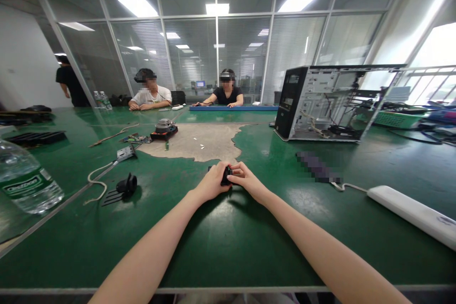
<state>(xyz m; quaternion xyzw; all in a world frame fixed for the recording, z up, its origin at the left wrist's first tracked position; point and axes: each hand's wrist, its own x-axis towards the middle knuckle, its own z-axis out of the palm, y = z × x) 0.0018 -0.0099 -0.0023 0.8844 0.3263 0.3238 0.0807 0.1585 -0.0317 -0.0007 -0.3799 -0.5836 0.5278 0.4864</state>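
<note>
while two bare hands meet at the middle of the green table (256, 251), one small black part (225, 178) sits between them, just above or on the tabletop; which of the two, i cannot tell. the left hand (214, 181) is closed around its left side, and the right hand (248, 182) has its thumb and fingers bent against its right side.

to the left lie one black round piece (126, 185) with several prongs, one small metal box (126, 153) and one pale cord (101, 182). one large clear bottle (30, 183) is at the near left edge, with one black slotted tray (39, 137) beyond it. farther off, left of the middle, one motor-like unit (164, 128) rests beside a green circuit board (138, 138); to its right, a bare worn patch (206, 140) holds a few white scraps.

on the right are one open computer case (288, 104), one blurred dark object (318, 166), one white power strip (409, 213) and, farther right, one green basket (397, 119). three people show at the far side: two seated wearing headsets, one standing at the left. one long blue strip (233, 109) lies at the far edge.
</note>
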